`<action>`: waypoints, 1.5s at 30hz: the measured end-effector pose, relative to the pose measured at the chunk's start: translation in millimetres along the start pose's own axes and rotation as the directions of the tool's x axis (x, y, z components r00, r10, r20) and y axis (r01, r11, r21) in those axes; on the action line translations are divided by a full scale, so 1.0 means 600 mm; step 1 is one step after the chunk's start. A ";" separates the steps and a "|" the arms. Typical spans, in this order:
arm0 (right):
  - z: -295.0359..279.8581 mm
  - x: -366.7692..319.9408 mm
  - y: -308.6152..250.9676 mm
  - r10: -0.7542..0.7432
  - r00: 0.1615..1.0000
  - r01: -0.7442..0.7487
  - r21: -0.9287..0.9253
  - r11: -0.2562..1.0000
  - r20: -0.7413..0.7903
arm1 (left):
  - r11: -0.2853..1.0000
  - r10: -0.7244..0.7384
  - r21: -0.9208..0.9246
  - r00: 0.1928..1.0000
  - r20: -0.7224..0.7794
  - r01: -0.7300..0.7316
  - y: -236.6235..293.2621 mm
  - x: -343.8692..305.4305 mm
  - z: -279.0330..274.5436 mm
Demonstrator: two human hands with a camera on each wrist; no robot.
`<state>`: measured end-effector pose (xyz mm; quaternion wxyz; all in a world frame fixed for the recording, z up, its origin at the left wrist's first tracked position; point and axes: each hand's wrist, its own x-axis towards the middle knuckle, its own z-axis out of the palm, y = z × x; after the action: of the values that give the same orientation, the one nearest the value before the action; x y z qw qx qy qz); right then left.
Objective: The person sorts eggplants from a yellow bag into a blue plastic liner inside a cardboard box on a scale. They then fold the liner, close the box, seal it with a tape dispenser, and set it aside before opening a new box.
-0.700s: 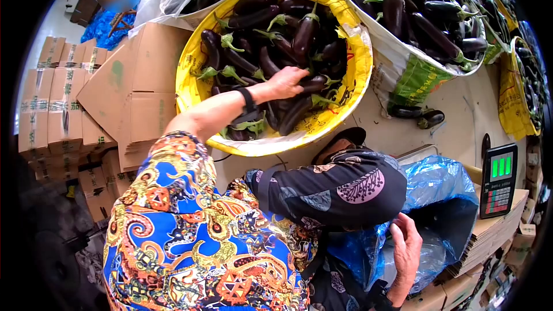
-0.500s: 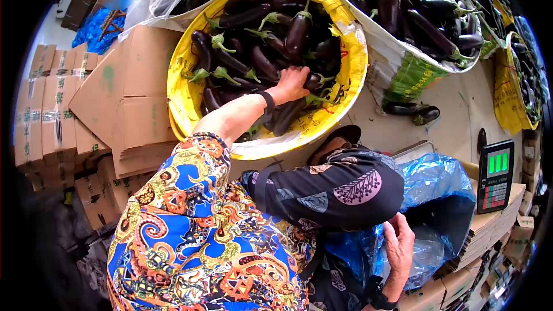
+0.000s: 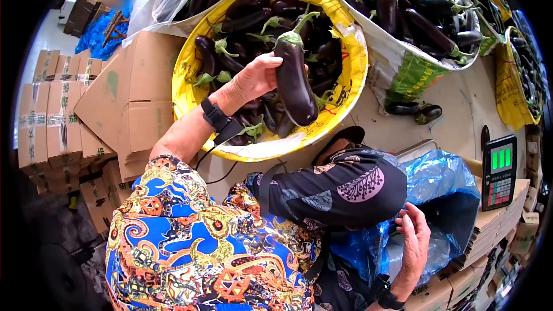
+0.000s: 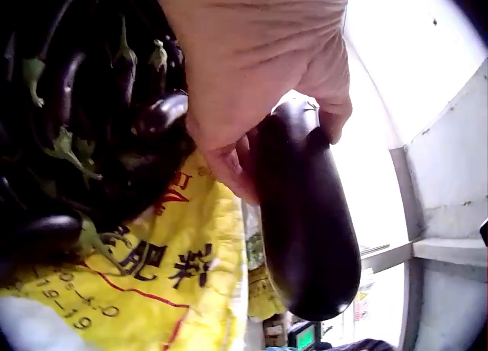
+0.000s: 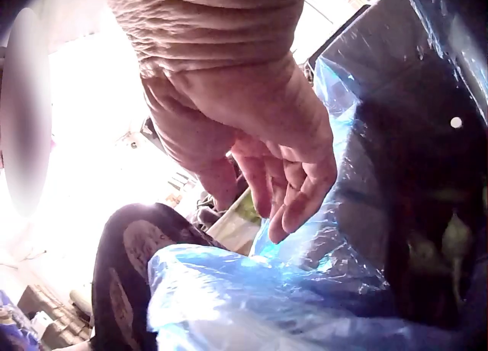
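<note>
My left hand (image 3: 256, 79) holds a large dark eggplant (image 3: 295, 83) by its upper part, above the yellow-lined basket (image 3: 358, 69) of eggplants. In the left wrist view the hand (image 4: 259, 61) pinches the eggplant (image 4: 305, 214) between thumb and fingers, and it hangs with its round end down. My right hand (image 3: 415, 245) is beside the blue plastic bag (image 3: 438, 178), fingers loosely bent and holding nothing. The right wrist view shows that hand (image 5: 244, 130) above the bag's edge (image 5: 229, 290); a few green stems show dimly inside the dark container.
Other sacks of eggplants (image 3: 432, 23) stand at the top and right. Two eggplants (image 3: 412, 109) lie on the floor. Cardboard boxes (image 3: 49, 121) are stacked at left; a scale display (image 3: 499, 173) stands at right beside flattened cardboard. A patterned trouser knee (image 3: 357, 187) lies between basket and bag.
My left hand has come up out of the pile with an eggplant, which now hangs above the basket. My right hand has shifted slightly right and up beside the bag.
</note>
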<state>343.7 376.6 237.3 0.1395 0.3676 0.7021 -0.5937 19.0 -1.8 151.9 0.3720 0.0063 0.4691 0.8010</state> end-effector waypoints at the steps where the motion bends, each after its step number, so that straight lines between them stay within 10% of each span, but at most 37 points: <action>1: 0.002 -0.003 -0.002 -0.005 1.000 0.005 0.003 1.000 0.005 | 0.999 -0.015 -0.039 0.999 0.033 0.017 0.003 -0.002 0.018; 12: 0.025 -0.011 -0.156 -0.438 0.894 0.447 0.151 0.882 -0.090 | 0.993 0.011 0.101 0.895 0.446 -0.063 0.023 0.061 0.348; 14: 0.035 -0.001 -0.184 -0.514 0.852 0.516 0.305 0.800 -0.094 | 0.917 -0.077 0.364 0.819 0.568 -0.166 0.013 0.075 0.422; 19: -0.019 -0.031 -0.169 -0.335 0.918 0.381 0.242 0.892 -0.211 | 0.687 -0.147 0.599 0.728 0.669 -0.412 -0.024 0.098 0.507; 33: -0.019 0.105 0.199 0.229 0.973 -0.167 0.701 0.694 0.006 | 0.727 -0.310 0.616 0.946 -0.100 0.303 -0.070 0.064 0.054; 34: -0.008 0.130 0.222 0.399 0.917 -0.333 0.577 0.746 0.014 | 0.743 -0.316 0.585 0.941 -0.124 0.326 -0.072 0.045 0.025; 38: 0.019 0.149 0.285 0.319 0.938 -0.311 0.079 0.947 -0.136 | 0.691 -0.294 0.623 0.930 -0.220 0.365 -0.069 -0.034 -0.055; 45: 0.015 0.119 0.258 0.279 0.957 -0.258 0.207 0.944 -0.080 | 0.541 -0.253 0.627 0.819 -0.515 0.561 -0.132 -0.045 -0.182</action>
<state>397.7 397.2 77.0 0.1444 0.5035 0.5906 -0.6139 46.4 -77.1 40.0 0.4199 -0.0991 0.8061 0.4050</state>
